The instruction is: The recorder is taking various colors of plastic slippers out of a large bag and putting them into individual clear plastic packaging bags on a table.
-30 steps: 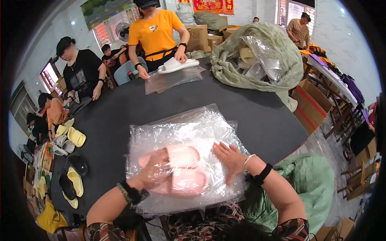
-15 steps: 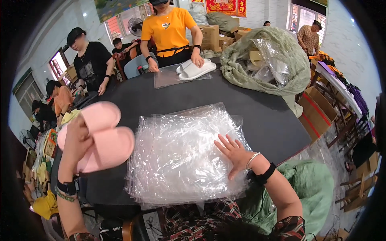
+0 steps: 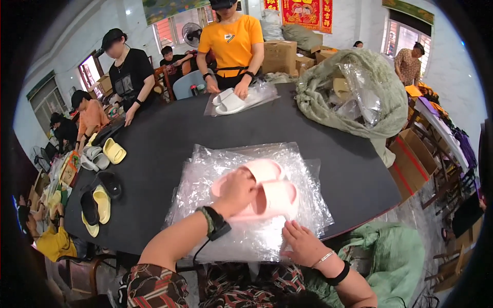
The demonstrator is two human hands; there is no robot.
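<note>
A pair of pink slide slippers [image 3: 281,199] is over the stack of clear plastic bags [image 3: 203,164] in front of me. My left hand [image 3: 239,191] is closed on the pair, its fingers at the foot openings. Whether the soles touch the top bag I cannot tell. At the near right edge of the stack lies my right hand [image 3: 304,245], fingers stretched out on the plastic, just below the slippers. No object shows in it.
Yellow, grey and black slippers [image 3: 102,203] lie along the table's left side. Across the black table [image 3: 349,164], a co-worker in orange [image 3: 231,46] handles white slippers [image 3: 231,102] on a clear bag. A large green sack [image 3: 354,92] stands at the far right.
My left hand has carried the pink slippers rightward from beside the stack to over it. My right hand has slid nearer to me. The co-worker's white slippers now lie in or on the bag.
</note>
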